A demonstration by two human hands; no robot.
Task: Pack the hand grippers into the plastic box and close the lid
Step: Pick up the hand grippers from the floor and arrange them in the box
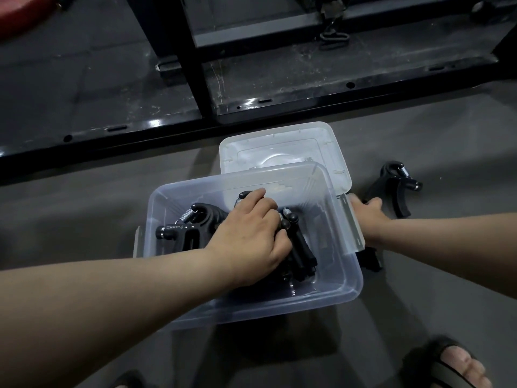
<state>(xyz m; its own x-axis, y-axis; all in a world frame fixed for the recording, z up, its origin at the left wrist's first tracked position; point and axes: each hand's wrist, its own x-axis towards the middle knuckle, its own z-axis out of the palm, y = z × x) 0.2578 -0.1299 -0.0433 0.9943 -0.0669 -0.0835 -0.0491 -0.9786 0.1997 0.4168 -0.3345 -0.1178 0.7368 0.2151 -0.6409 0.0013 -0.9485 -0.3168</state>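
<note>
several hand grippers (193,233) partly beneath left hand (251,233)

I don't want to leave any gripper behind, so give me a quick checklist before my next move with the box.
1. All grippers in the box: not ok. A floor gripper lies to its right, and a dark piece, likely another, shows under the right wrist.
2. Right hand gripping the floor gripper: cannot tell. Its fingers reach the handle, but the latch hides them.
3. Left hand out of the box: not ok. It holds the held gripper inside.
4. Room left in the box: ok. There is space right of the held gripper.
5. Lid ready: ok. It is off and lies flat behind the box.
</note>
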